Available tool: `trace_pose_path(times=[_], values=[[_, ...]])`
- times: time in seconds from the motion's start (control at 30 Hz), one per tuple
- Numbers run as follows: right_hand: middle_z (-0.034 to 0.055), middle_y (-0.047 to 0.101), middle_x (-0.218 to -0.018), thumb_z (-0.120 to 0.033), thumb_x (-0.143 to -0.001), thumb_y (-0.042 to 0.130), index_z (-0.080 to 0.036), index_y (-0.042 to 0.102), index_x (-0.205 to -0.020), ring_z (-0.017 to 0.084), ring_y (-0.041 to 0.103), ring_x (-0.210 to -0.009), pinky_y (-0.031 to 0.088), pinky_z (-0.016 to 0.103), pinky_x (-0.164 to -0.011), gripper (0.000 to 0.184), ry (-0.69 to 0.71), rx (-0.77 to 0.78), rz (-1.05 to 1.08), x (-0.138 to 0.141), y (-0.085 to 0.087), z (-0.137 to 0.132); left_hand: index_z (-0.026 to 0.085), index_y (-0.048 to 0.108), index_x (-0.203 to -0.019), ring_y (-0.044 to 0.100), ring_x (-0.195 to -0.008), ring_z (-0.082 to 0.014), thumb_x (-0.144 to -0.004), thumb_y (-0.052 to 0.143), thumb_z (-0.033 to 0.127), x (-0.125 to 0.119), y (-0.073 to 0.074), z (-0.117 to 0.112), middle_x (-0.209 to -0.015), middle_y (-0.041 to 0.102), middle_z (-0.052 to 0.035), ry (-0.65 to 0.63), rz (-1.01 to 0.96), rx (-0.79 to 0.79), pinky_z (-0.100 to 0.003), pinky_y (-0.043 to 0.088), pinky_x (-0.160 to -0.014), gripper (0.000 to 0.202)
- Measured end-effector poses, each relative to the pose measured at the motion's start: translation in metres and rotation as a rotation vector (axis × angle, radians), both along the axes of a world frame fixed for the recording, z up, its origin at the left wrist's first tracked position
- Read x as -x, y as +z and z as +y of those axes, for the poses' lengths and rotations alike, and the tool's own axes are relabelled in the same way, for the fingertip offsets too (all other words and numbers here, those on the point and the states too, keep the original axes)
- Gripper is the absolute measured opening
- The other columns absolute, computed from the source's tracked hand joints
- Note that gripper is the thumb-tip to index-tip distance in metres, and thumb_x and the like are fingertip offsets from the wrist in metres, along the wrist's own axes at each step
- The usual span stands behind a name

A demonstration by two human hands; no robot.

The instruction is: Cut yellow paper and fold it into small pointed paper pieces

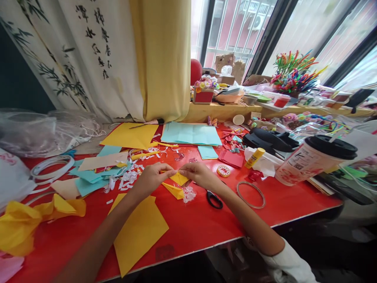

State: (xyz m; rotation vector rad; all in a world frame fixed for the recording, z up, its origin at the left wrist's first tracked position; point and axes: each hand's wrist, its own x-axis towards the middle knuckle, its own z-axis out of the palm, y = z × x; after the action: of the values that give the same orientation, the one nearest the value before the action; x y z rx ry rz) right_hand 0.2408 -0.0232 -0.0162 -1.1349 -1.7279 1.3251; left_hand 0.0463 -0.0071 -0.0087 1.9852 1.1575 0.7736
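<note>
**Two hands pinch a little yellow paper**

The left hand (153,177) and the right hand (198,175) are close together, with their fingertips almost meeting. Both are pinched shut on the small yellow paper (180,179). The fingers are curled in, not spread out.

The paper sits right between the two hands, just above the red table (265,212). Its long top edge runs from side to side, from one hand to the other. Its pointy corner hangs down, toward the person.

Another folded yellow piece (174,191) lies on the table just under the hands. Black scissors (214,199) lie near the right wrist. A big yellow sheet (138,232) lies under the left arm.
</note>
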Motion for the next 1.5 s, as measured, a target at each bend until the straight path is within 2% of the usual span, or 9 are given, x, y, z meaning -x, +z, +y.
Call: trace_pose_path(times=[0.23,0.4,0.57,0.67,0.8,0.97,1.13,1.27,1.5], values=[[0.0008,0.060,-0.065,-0.036,-0.076,0.065,-0.017,0.068,-0.074,0.011,0.055,-0.059,0.044,0.025,-0.055,0.020,-0.006,-0.110,-0.097,0.000,0.003,0.000,0.019,0.062,-0.074,0.057,-0.078,-0.0169,-0.081,0.053,0.044,0.000,-0.004,0.001,-0.080,0.063,-0.0020,0.043,0.011,-0.033,-0.029,0.041,-0.073,0.028],[0.0012,0.066,-0.079,-0.034,-0.074,0.067,-0.020,0.070,-0.081,0.011,0.057,-0.071,0.044,0.026,-0.070,0.016,-0.353,0.003,0.478,0.017,-0.002,-0.006,0.021,0.047,-0.113,0.058,-0.095,-0.0195,-0.073,0.065,0.044,0.004,0.003,0.008,-0.108,0.059,-0.0066,0.255,-0.373,-0.081,-0.032,0.045,-0.079,0.049],[-0.0001,0.066,-0.086,-0.027,-0.068,0.073,-0.020,0.069,-0.078,0.011,0.058,-0.079,0.043,0.025,-0.077,0.013,-0.391,0.166,0.817,0.035,-0.011,-0.014,0.019,0.053,-0.096,0.057,-0.093,-0.0196,-0.077,0.060,0.039,-0.010,0.002,-0.009,-0.097,0.059,-0.0050,0.006,-0.144,-0.026,-0.032,0.045,-0.080,0.028],[-0.0013,0.064,-0.082,-0.026,-0.068,0.073,-0.020,0.069,-0.075,0.009,0.055,-0.077,0.041,0.022,-0.075,0.010,-0.357,0.202,0.820,0.038,-0.016,-0.015,0.019,0.053,-0.086,0.055,-0.088,-0.0175,-0.081,0.055,0.035,-0.018,-0.003,-0.016,-0.094,0.057,-0.0033,0.053,-0.145,-0.102,-0.030,0.045,-0.079,0.017],[-0.0021,0.061,-0.080,-0.024,-0.068,0.073,-0.020,0.067,-0.080,0.007,0.051,-0.067,0.039,0.021,-0.066,0.014,-0.233,0.284,0.851,0.037,-0.013,-0.012,0.019,0.051,-0.082,0.056,-0.071,-0.0134,-0.080,0.057,0.032,-0.016,-0.005,-0.014,-0.075,0.056,0.0014,0.012,-0.354,0.103,-0.025,0.046,-0.067,0.015],[-0.0022,0.056,-0.064,-0.031,-0.075,0.068,-0.017,0.062,-0.068,0.008,0.049,-0.058,0.039,0.023,-0.062,0.016,-0.262,0.080,0.663,0.027,-0.002,-0.011,0.017,0.057,-0.082,0.055,-0.063,-0.0099,-0.078,0.061,0.028,-0.008,0.001,-0.010,-0.068,0.057,0.0026,-0.052,-0.436,0.219,-0.022,0.046,-0.065,0.013],[0.0007,0.061,-0.064,-0.030,-0.072,0.070,-0.016,0.060,-0.063,0.009,0.055,-0.057,0.043,0.024,-0.059,0.020,-0.330,0.094,0.610,0.024,-0.004,-0.009,0.019,0.065,-0.093,0.059,-0.063,-0.0103,-0.075,0.065,0.030,-0.011,-0.002,-0.010,-0.078,0.063,0.0019,0.037,-0.528,0.189,-0.024,0.050,-0.065,0.021],[0.0014,0.065,-0.070,-0.026,-0.071,0.071,-0.015,0.066,-0.075,0.010,0.060,-0.060,0.049,0.025,-0.063,0.012,-0.285,0.124,0.666,0.024,-0.004,-0.009,0.020,0.071,-0.099,0.058,-0.059,-0.0092,-0.073,0.067,0.028,-0.010,-0.005,-0.008,-0.084,0.069,-0.0001,0.092,-0.548,0.224,-0.024,0.053,-0.063,0.027],[0.0018,0.067,-0.067,-0.023,-0.069,0.070,-0.015,0.069,-0.074,0.010,0.062,-0.057,0.053,0.023,-0.064,0.010,-0.247,0.136,0.715,0.021,-0.001,-0.009,0.030,0.069,-0.106,0.063,-0.070,-0.0102,-0.073,0.068,0.027,-0.006,-0.001,-0.007,-0.113,0.066,-0.0002,-0.006,-0.579,0.360,-0.024,0.056,-0.066,0.033]])
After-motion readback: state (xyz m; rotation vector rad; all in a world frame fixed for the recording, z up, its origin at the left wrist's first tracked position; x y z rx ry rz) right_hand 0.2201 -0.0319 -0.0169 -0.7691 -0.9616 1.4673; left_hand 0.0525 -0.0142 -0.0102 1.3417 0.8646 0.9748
